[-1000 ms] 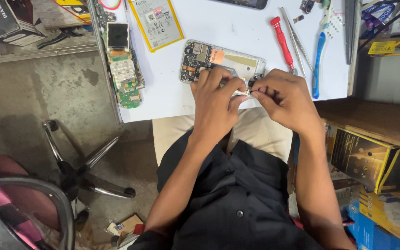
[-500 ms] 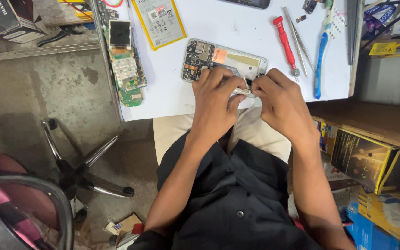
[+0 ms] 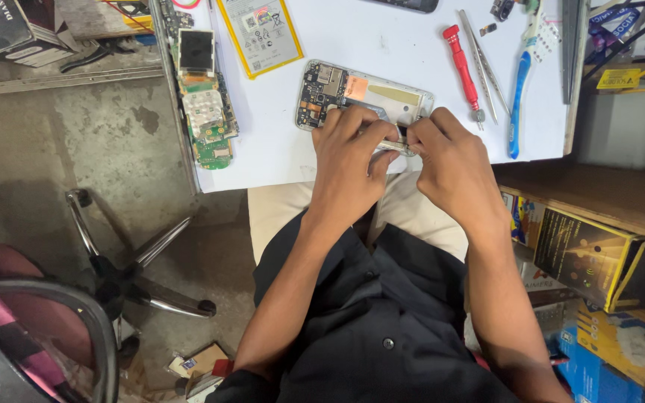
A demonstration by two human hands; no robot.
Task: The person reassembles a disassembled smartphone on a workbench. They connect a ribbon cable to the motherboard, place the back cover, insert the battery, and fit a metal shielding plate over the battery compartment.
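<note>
From the head view, your left hand (image 3: 349, 160) and right hand (image 3: 453, 160) meet over the near end of the opened phone (image 3: 360, 97), which lies on the white bench (image 3: 382, 45) near its front edge. Fingers of both hands are closed on a thin metal tool (image 3: 396, 146) between them. A red screwdriver (image 3: 463, 67), tweezers (image 3: 483, 60) and a blue toothbrush (image 3: 520, 89) lie to the right; a yellow-edged battery (image 3: 259, 33) and a circuit board (image 3: 203, 97) lie to the left.
</note>
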